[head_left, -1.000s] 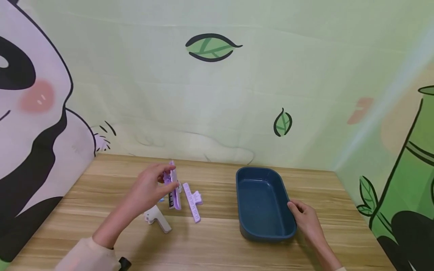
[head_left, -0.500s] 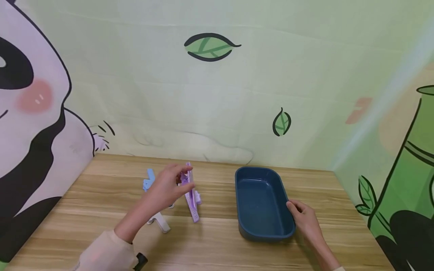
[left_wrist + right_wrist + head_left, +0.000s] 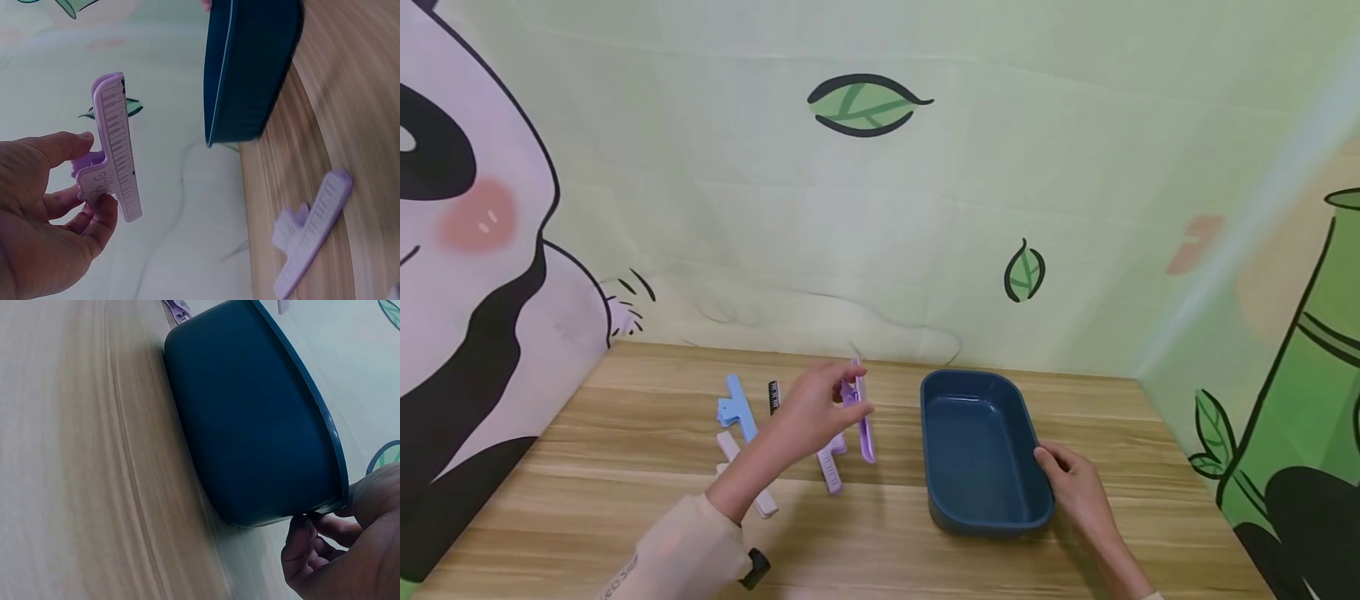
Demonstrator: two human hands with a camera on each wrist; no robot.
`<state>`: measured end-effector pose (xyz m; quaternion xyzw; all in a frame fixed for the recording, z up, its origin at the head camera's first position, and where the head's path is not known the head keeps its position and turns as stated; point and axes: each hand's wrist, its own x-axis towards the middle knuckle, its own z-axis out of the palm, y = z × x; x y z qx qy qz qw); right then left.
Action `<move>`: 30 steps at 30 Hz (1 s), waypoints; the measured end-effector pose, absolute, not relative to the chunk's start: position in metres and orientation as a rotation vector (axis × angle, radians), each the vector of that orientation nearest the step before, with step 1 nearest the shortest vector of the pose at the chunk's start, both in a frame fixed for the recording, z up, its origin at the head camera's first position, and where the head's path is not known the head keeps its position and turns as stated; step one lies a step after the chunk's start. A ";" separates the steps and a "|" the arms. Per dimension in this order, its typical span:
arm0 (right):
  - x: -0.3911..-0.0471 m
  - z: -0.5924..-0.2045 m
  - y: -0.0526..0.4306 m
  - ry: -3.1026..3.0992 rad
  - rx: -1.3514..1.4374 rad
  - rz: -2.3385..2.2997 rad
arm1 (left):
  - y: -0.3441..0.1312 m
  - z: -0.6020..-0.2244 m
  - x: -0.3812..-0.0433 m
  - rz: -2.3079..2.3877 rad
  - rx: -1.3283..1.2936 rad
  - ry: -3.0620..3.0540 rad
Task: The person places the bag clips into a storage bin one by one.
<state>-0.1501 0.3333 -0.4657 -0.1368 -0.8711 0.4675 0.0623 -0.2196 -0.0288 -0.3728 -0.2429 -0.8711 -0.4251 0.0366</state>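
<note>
My left hand [image 3: 811, 410] pinches a purple clip [image 3: 116, 150] with piano-key markings by its handle, thumb on one side and fingers on the other. In the head view this clip is held up above the table, left of the dark blue bin [image 3: 931, 467]. A second purple clip [image 3: 312, 234] lies on the wood, partly hidden behind the left hand in the head view. At the bin's right side my right hand [image 3: 1075, 482] grips the rim, thumb on top and fingers against the outer wall, as the right wrist view [image 3: 337, 550] shows.
To the left on the wooden table [image 3: 625, 467] lie a blue clip [image 3: 739, 407], a black-and-white clip [image 3: 774, 397] and a pale grey-white clip [image 3: 764, 502], the last partly behind the left forearm. A printed cloth wall [image 3: 700, 208] rises behind the table.
My left hand has carried the purple clip rightward towards the bin, uncovering the blue and black-and-white clips. The right hand and the bin have stayed in place.
</note>
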 end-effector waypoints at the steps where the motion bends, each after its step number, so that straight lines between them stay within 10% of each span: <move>1: -0.150 -0.465 0.333 -2.635 -0.414 1.411 | -0.025 -0.373 -0.220 -1.304 -0.751 -2.676; 30: -0.150 -0.466 0.334 -2.648 -0.419 1.385 | 0.055 -0.390 -0.221 -1.399 -0.888 -2.653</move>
